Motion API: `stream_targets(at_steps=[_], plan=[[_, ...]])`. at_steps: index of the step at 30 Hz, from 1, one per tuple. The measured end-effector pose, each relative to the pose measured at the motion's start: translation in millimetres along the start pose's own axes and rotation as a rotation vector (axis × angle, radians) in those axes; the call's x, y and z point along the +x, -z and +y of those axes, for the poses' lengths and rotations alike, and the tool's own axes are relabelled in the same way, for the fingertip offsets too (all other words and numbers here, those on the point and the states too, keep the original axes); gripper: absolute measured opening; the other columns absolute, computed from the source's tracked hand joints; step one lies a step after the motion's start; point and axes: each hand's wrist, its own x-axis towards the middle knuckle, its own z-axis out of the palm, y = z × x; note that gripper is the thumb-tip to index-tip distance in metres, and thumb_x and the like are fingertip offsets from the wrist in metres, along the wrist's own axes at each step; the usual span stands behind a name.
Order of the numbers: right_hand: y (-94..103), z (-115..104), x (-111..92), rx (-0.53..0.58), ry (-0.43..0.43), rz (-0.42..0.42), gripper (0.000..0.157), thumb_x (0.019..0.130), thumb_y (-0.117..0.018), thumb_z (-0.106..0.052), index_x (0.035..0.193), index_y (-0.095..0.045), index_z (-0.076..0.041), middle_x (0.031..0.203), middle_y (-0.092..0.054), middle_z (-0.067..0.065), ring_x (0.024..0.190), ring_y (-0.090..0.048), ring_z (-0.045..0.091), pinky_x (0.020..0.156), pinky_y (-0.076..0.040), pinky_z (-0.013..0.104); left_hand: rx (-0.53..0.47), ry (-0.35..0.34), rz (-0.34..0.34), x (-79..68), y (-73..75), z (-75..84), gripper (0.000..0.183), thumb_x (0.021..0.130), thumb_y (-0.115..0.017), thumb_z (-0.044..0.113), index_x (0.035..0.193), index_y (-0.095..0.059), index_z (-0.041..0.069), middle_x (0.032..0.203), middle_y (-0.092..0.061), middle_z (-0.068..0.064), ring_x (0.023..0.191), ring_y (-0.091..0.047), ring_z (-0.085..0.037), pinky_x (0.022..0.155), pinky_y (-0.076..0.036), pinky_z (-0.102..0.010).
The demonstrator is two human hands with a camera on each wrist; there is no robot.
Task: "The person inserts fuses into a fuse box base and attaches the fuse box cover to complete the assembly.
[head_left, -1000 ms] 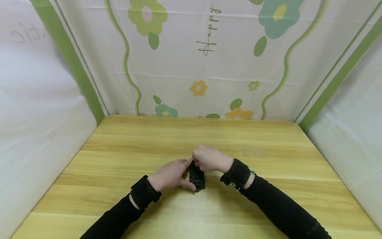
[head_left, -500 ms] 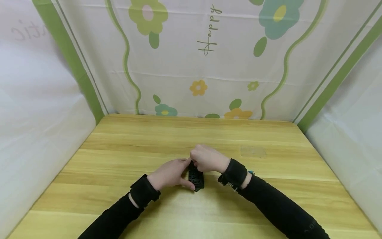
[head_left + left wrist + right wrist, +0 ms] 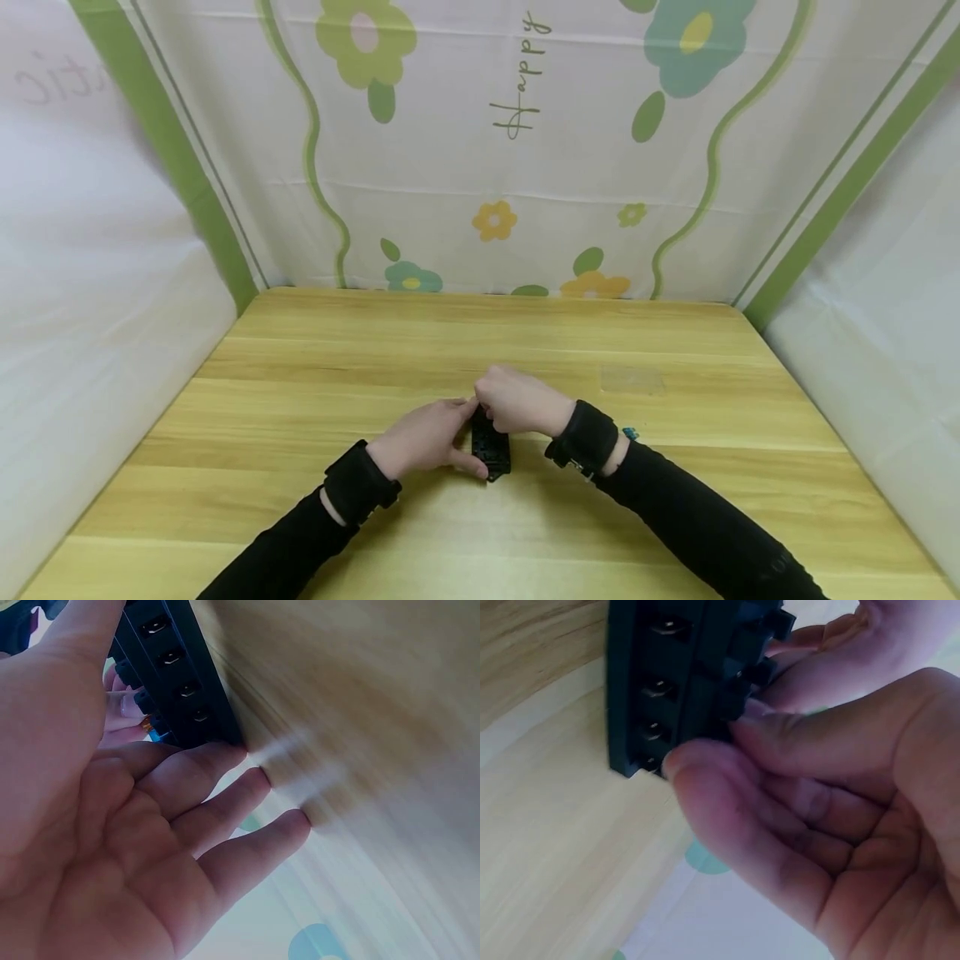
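Note:
A narrow black block (image 3: 491,452), which looks like a terminal block, lies lengthwise on the table between the two hands. In the left wrist view, the black block (image 3: 180,675) has a row of square openings with metal inside. My left hand (image 3: 427,437) holds the block by its ends, thumb at the near end and index finger at the far one. Its other fingertips touch the tabletop. At the far end, my right hand (image 3: 521,402) pinches with thumb and curled index finger (image 3: 727,795) at the block's edge. Whatever small part sits between those fingertips is hidden.
The wooden table (image 3: 360,333) stretches around the hands. A clear flat patch (image 3: 632,380) lies at the right rear. White floral cloth (image 3: 420,167) closes off the back and sides. A small teal item (image 3: 630,433) shows beside the right wrist strap.
Both hands stay at the block in nearly the same pose. The head view shifts slightly; no clear movement of the block on the table is visible.

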Motion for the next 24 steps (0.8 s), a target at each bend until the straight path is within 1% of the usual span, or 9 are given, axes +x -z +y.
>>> stream_targets(at_steps=[4,7,10,15,17,21,24], plan=[[-0.8,5.7,-4.2,0.063,-0.019,-0.020,0.039,0.083,-0.062,0.003,0.060,-0.038,-0.016,0.061,-0.016,-0.007,0.052,-0.016,0.007,0.048,-0.018,0.019,0.005,0.008,-0.011,1.2,-0.5,0.2,0.100,0.074,-0.065,0.064,0.148,-0.033,0.004,0.127,-0.056,-0.012,0.111,-0.056,-0.021,0.089,-0.043,-0.029],[0.2,8.3,-5.6,0.110,-0.025,-0.041,0.033,0.086,-0.064,0.000,0.060,-0.047,-0.012,0.059,-0.021,-0.007,0.050,-0.020,0.007,0.049,-0.020,0.018,0.010,0.015,-0.015,1.0,0.0,0.7,0.100,0.075,-0.066,0.064,0.148,-0.033,0.004,0.129,-0.055,-0.012,0.112,-0.055,-0.021,0.090,-0.043,-0.030],[2.3,7.5,-5.9,0.107,-0.028,-0.056,0.034,0.086,-0.062,0.000,0.059,-0.045,-0.012,0.059,-0.020,-0.007,0.050,-0.019,0.007,0.049,-0.020,0.019,0.007,0.017,-0.018,0.2,0.1,1.3,0.100,0.075,-0.066,0.064,0.148,-0.033,0.004,0.130,-0.053,-0.012,0.114,-0.054,-0.022,0.091,-0.042,-0.031],[4.6,1.9,-5.2,0.006,-0.037,-0.070,0.038,0.086,-0.060,-0.002,0.060,-0.038,-0.017,0.060,-0.018,-0.006,0.051,-0.018,0.008,0.049,-0.019,0.020,-0.002,0.014,-0.019,-1.4,-0.6,1.3,0.101,0.075,-0.066,0.063,0.149,-0.029,0.004,0.132,-0.052,-0.013,0.116,-0.053,-0.023,0.093,-0.041,-0.032],[5.9,-0.7,-4.5,-0.057,-0.032,-0.075,0.034,0.085,-0.060,-0.001,0.062,-0.041,-0.018,0.059,-0.022,-0.006,0.052,-0.019,0.008,0.049,-0.019,0.021,-0.005,0.009,-0.012,-1.5,-0.7,1.3,0.102,0.075,-0.066,0.063,0.150,-0.028,0.004,0.132,-0.052,-0.012,0.116,-0.053,-0.022,0.093,-0.041,-0.032],[8.7,-5.3,-2.2,-0.174,-0.012,-0.105,0.026,0.084,-0.060,0.001,0.068,-0.053,-0.019,0.059,-0.033,-0.006,0.054,-0.024,0.009,0.050,-0.020,0.022,-0.021,-0.003,0.002,-1.1,-0.6,1.1,0.098,0.075,-0.066,0.062,0.149,-0.032,0.006,0.133,-0.052,-0.012,0.116,-0.053,-0.022,0.093,-0.041,-0.031],[9.9,-6.7,0.0,-0.220,-0.010,-0.139,0.025,0.085,-0.060,-0.001,0.070,-0.055,-0.020,0.061,-0.037,-0.005,0.053,-0.026,0.009,0.049,-0.021,0.022,-0.025,-0.001,-0.001,-0.9,-0.2,0.9,0.097,0.075,-0.067,0.061,0.148,-0.033,0.007,0.133,-0.052,-0.011,0.116,-0.053,-0.021,0.093,-0.041,-0.031]])
